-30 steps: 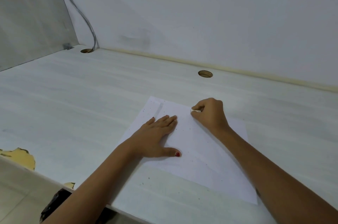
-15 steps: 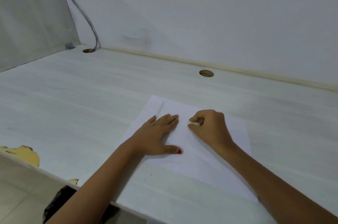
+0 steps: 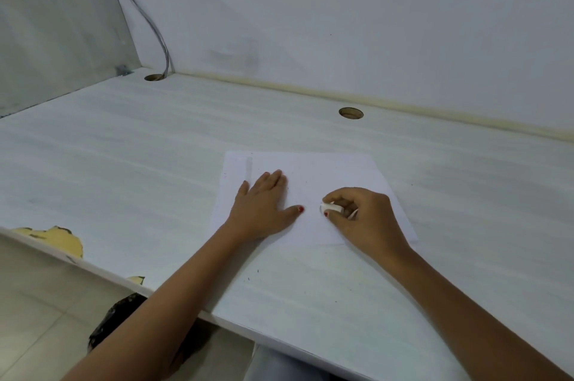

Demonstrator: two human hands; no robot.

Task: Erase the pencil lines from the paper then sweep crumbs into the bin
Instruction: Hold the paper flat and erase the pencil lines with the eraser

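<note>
Head view. Paper (image 3: 326, 175) no more slanted with one corner pointing away, as half a second ago; now lying with the far edge almost level across the view, in the middle of the surface (image 3: 155, 163), nearer to the front edge than to the wall (image 3: 341, 23). Right hand (image 3: 363, 219) moved down from the far part of the sheet, its place one second ago, to the near right part. Eraser (image 3: 331, 208) shown more plainly than before.

Presses the left hand (image 3: 264, 209) flat on the left half of the paper, palm down, fingers straight and together, pointing away, thumb spread to the right, toward the eraser but apart from it. Grips the eraser with the right hand, fingers curled over it, thumb below, one end of the eraser sticking out to the left, low over the sheet. Both forearms (image 3: 466, 303) bare, coming in from the bottom edge.

Paper white, thin, rectangular, with a faint grey pencil strip (image 3: 248, 164) near the far left corner. Eraser white, small, with a rounded end. Red polish on both thumb nails. Dark crumbs (image 3: 257, 271) scattered on the surface before the sheet. Surface pale, with soft wood-like streaks, round holes (image 3: 351, 112) near the wall, a grey cable (image 3: 149, 17) going down into the left one, and a chipped yellow patch (image 3: 52, 237) at the front edge. Tiled floor (image 3: 31, 303) below.
</note>
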